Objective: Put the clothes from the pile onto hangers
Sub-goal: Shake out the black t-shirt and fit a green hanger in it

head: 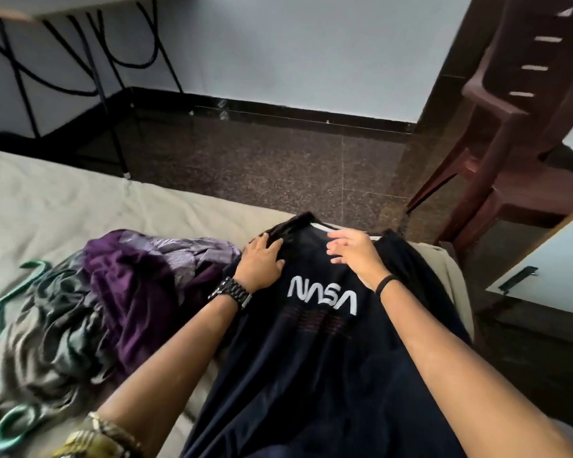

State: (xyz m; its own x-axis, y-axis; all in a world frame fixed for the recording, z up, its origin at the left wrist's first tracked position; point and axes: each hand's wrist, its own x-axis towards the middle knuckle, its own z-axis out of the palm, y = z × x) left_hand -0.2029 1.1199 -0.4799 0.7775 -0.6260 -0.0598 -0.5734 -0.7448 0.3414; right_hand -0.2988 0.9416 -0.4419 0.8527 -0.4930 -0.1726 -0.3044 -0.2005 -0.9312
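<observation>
Where the dark navy cotton T-shirt (311, 358) lies spread on the bed, the white letters "NASA" can be read across its chest, turned upside down from the person's side, with some thin reddish lines printed under the word. The shirt is laid flat, front up, its collar pointing away from the person toward the far edge of the bed, and a thin white strip shows at the neck opening; whether that is a hanger I cannot tell. The cloth is smooth in the middle and falls a little over the edge of the beige bedsheet (63, 200).

The left hand (262, 262) rests on the left shoulder part of the shirt, the fingers spread and lying flat on the fabric. A black link watch (230, 292) sits on that wrist. The right hand (354, 252) is at the collar, its fingers loosely bent and close together; it is blurred, so I cannot tell if they pinch the cloth or only touch it. A thin black band (387, 282) goes around that wrist.

Just to the left of the shirt lies the pile of crumpled clothes (113, 292), purple, lilac and grey. Teal plastic hangers (7, 292) lie beside the pile on the sheet.

A brown plastic chair (497, 127) stands on the dark speckled floor (278, 160).
</observation>
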